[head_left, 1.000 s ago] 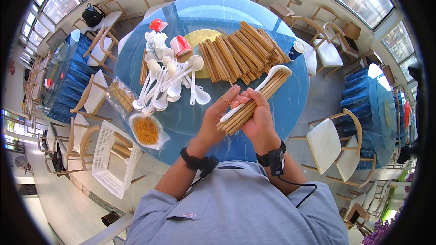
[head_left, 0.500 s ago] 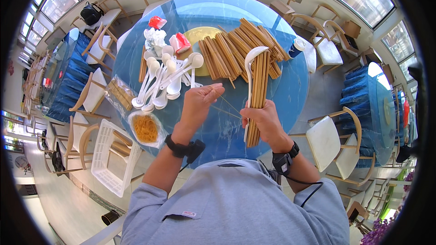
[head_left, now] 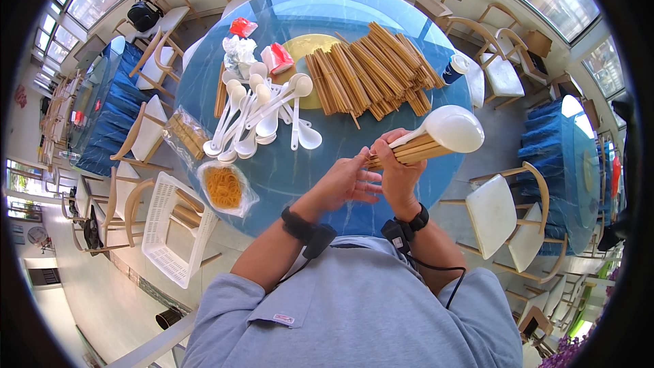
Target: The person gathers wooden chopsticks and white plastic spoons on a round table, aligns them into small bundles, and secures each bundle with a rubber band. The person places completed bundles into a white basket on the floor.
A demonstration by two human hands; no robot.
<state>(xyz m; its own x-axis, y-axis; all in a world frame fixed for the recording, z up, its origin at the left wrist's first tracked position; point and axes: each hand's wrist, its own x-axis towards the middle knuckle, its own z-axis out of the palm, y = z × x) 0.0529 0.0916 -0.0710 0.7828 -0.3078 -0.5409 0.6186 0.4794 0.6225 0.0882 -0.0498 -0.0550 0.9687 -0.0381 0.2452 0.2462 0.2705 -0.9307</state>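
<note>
My right hand (head_left: 400, 170) is closed round a bundle of wooden chopsticks (head_left: 417, 150) and a white ladle (head_left: 455, 128) laid along it. The bundle tilts, with the ladle's bowl at its upper right end. My left hand (head_left: 346, 180) is at the bundle's lower left end, fingers spread and its upper fingers against the sticks. Whether a rubber band is on those fingers cannot be made out. Farther off lies a large heap of chopsticks (head_left: 371, 71). A pile of white ladles (head_left: 255, 119) is to its left. Yellow rubber bands (head_left: 223, 187) fill a clear plastic bag near my left forearm.
The round blue table (head_left: 306, 215) carries red-and-white packets (head_left: 277, 58), crumpled white plastic (head_left: 238, 54), a bagged chopstick pack (head_left: 187, 135) and a paper cup (head_left: 455, 68). A white plastic basket (head_left: 163, 245) holding wooden sticks stands at the left. Wooden chairs (head_left: 490, 208) surround the table.
The bundle and ladle have tipped from upright to slanting rightward. My left hand has moved right to the bundle's end, its fingers spreading; the stretched rubber band no longer shows.
</note>
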